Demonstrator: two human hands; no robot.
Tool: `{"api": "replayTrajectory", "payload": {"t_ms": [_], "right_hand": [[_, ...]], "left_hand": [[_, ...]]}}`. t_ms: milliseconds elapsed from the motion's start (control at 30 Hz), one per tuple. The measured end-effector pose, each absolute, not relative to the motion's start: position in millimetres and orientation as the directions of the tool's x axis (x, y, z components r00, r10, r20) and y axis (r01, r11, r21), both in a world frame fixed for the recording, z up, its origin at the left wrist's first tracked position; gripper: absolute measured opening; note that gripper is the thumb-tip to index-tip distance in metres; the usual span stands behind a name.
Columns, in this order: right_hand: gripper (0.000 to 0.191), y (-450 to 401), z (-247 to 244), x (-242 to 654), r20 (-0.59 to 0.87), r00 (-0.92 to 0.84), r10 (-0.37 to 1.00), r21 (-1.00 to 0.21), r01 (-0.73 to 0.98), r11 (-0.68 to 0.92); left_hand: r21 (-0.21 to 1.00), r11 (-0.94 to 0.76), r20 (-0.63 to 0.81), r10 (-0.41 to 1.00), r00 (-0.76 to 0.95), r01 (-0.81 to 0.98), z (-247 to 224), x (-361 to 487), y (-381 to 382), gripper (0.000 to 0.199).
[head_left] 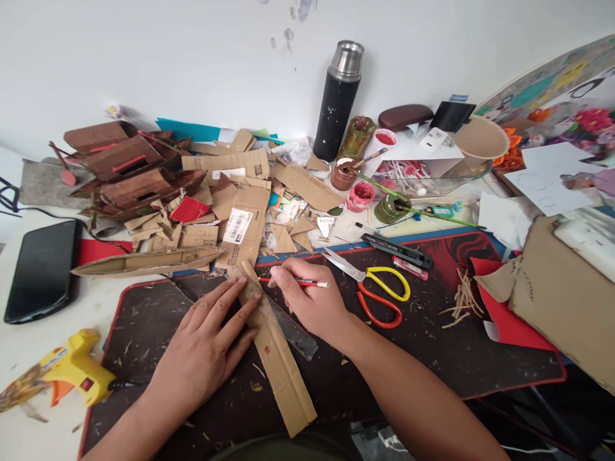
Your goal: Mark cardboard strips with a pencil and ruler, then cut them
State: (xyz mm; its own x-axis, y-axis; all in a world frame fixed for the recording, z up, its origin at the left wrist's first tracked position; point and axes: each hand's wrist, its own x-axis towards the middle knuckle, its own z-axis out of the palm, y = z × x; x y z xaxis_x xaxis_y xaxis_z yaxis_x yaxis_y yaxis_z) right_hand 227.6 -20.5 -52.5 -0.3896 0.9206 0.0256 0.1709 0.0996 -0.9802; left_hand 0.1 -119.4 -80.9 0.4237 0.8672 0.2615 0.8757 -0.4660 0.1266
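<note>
Cardboard strip (283, 378) lies on the dark desk mat (346, 397), its long axis slanting from far left to near right. Palm down, the left hand (209, 333) spreads its fingertips on it; the right hand (310, 301) curls inward. Nearby lie one pair of scissors (364, 276) and one clear ruler (300, 339); pinched in the right hand, one red pencil (310, 283).

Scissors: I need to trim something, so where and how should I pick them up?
Likely best by the handles, coming from the right: they lie spread apart on the mat, facing right, while the blades point toward the far left.
</note>
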Motion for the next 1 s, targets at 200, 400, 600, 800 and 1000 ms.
{"api": "replayTrajectory", "payload": {"t_ms": [200, 400, 600, 800, 1000], "right_hand": [[0.041, -19.0, -50.8, 226.8, 0.084, -0.401, 0.912, -0.975, 0.154, 0.157], [0.038, -18.5, -51.8, 226.5, 0.12, -0.401, 0.908, -0.973, 0.136, 0.188], [0.039, -20.2, -55.5, 227.3, 0.058, -0.397, 0.916, -0.979, 0.157, 0.13], [0.04, -20.7, -58.5, 227.3, 0.025, -0.392, 0.92, -0.985, 0.147, 0.089], [0.04, -20.6, -58.2, 227.2, 0.02, -0.398, 0.917, -0.989, 0.128, 0.077]], "left_hand": [[0.091, -0.484, 0.268, 0.854, 0.447, 0.87, -79.5, -0.7, -118.4, 0.049], [0.078, -0.484, 0.263, 0.853, 0.451, 0.871, -79.9, 0.4, -117.8, 0.048], [0.063, -0.496, 0.261, 0.846, 0.465, 0.866, -79.5, 1.2, -116.4, 0.047], [0.068, -0.491, 0.264, 0.848, 0.459, 0.868, -79.4, 1.6, -117.5, 0.046], [0.076, -0.494, 0.259, 0.849, 0.461, 0.866, -78.6, 1.9, -117.6, 0.047]]}}
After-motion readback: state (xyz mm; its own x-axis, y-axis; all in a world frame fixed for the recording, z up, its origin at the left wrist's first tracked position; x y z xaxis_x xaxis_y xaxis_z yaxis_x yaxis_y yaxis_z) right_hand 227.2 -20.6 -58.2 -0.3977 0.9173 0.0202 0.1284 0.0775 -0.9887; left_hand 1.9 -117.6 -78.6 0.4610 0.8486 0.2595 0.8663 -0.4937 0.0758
